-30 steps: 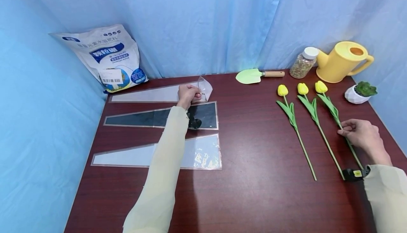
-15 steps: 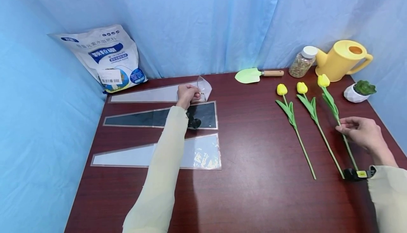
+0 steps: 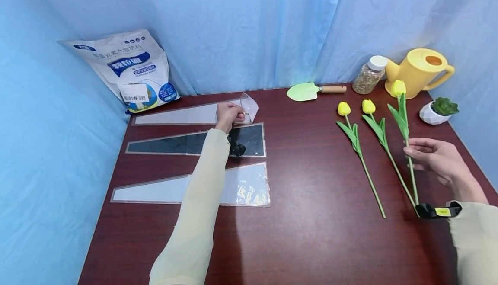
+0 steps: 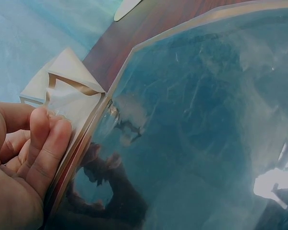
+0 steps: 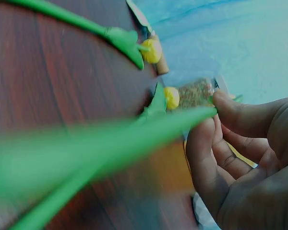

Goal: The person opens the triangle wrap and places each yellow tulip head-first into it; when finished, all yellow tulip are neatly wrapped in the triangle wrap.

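Note:
At the back left, my left hand (image 3: 228,115) pinches the wide end of a white tapered plastic flower sleeve (image 3: 175,114). That end stands raised and bent up from the table. In the left wrist view, the thumb and fingers (image 4: 50,153) grip its edge beside a glossy dark sleeve (image 4: 197,115). My right hand (image 3: 441,157) pinches the stem of a yellow artificial tulip (image 3: 402,123), its bloom pointing away from me. Close up, the stem (image 5: 110,141) is blurred but runs to the thumb and fingertips. Two more yellow tulips (image 3: 352,136) lie to its left.
A second white sleeve (image 3: 155,192) lies nearest me. Along the back stand a fertilizer bag (image 3: 134,71), a green trowel (image 3: 305,91), a jar (image 3: 367,77) with a white lid and a yellow watering can (image 3: 416,75). A small potted succulent (image 3: 437,112) sits at right.
My right hand has raised the rightmost tulip and shifted it left, turning it more upright in view, so its stem now overlaps the middle tulip's lower stem. The left hand keeps its hold.

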Demonstrator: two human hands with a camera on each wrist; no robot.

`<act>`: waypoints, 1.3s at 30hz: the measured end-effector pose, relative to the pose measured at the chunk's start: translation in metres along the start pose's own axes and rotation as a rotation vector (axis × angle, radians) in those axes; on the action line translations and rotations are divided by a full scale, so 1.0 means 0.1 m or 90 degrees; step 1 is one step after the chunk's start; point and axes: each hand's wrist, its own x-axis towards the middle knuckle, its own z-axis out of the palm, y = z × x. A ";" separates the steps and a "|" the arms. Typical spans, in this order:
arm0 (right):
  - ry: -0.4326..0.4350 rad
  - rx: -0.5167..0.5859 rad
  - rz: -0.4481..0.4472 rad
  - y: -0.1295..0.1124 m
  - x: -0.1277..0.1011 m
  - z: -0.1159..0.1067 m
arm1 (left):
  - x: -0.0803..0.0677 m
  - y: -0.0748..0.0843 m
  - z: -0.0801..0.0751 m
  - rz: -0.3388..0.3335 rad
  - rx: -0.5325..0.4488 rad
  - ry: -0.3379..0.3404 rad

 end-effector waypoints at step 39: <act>-0.252 0.658 -0.100 0.01 0.20 0.69 | -0.03 0.01 0.01 0.001 -0.006 -0.001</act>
